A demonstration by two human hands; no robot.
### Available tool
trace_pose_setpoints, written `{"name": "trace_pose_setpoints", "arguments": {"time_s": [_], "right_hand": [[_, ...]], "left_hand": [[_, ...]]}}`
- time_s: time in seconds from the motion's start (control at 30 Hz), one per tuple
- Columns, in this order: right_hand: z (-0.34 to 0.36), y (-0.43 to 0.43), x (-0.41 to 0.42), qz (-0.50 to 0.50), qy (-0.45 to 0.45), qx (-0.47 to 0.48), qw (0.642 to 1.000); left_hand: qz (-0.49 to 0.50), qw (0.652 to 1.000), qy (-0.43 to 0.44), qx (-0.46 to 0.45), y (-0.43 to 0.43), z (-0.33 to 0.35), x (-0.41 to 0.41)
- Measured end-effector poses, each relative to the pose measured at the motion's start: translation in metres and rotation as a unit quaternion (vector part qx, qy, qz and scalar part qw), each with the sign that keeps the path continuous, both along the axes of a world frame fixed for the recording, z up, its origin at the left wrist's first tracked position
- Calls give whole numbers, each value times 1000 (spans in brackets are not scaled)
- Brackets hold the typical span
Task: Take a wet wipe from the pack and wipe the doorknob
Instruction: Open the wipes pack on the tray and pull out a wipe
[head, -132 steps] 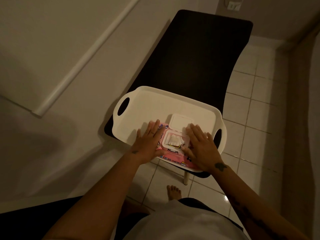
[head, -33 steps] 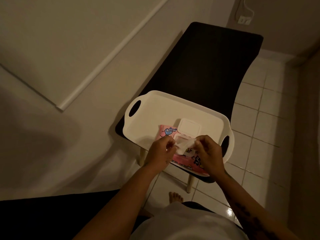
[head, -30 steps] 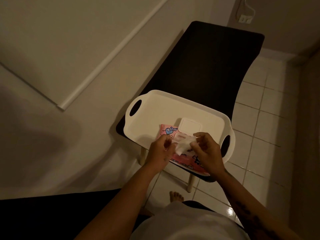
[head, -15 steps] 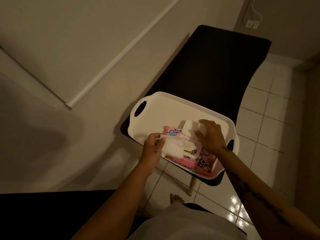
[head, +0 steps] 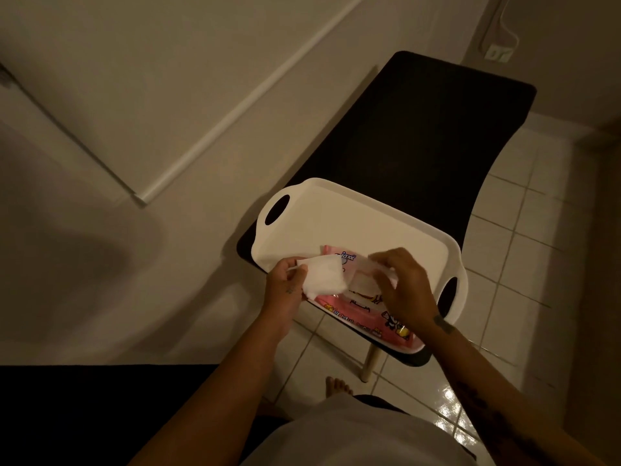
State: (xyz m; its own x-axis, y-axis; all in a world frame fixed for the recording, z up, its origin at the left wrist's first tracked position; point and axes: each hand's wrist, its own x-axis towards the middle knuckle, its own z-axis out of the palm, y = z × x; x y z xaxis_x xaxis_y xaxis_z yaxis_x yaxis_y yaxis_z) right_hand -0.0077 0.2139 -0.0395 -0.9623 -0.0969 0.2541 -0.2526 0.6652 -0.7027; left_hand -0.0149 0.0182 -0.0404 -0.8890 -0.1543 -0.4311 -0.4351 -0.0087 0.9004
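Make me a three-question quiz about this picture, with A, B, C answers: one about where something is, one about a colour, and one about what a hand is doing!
1. Where does the wipes pack lie?
A. on the floor
B. in the white tray
C. on the wall

2. What colour is the pack mostly?
A. pink
B. green
C. blue

3. What is the left hand doing?
A. resting flat on the tray
B. holding a wet wipe
C. holding a cup

Answers:
1 B, the pack sits at the tray's near end, on the dark bench.
2 A, its wrapper is pink with cartoon prints.
3 B, the white wipe is gripped in its fingers, while the right hand is at the pack's lid.
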Motion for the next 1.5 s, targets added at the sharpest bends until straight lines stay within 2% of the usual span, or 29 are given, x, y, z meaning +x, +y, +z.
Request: {"name": "trace_pose_setpoints", "arguments": {"time_s": [0.3, 0.7, 1.2, 1.3, 1.4, 1.5], "right_hand": [[-22, -8, 38, 93, 19, 115, 989], [-37, -10, 46, 69, 35, 163, 984], [-41, -11, 49, 68, 62, 186, 978], [-33, -11, 44, 66, 16, 128, 989], [-14, -15, 32, -11, -85, -42, 995], [2, -20, 20, -64, -217, -230, 947]], "left_hand": [[13, 1000, -20, 11, -2, -5, 1], [36, 996, -31, 75, -7, -8, 6], [0, 991, -50, 120, -5, -14, 9], [-18, 990, -43, 129, -8, -11, 9], [-56, 989, -36, 133, -10, -5, 10], [-88, 986, -32, 137, -11, 0, 12]]}}
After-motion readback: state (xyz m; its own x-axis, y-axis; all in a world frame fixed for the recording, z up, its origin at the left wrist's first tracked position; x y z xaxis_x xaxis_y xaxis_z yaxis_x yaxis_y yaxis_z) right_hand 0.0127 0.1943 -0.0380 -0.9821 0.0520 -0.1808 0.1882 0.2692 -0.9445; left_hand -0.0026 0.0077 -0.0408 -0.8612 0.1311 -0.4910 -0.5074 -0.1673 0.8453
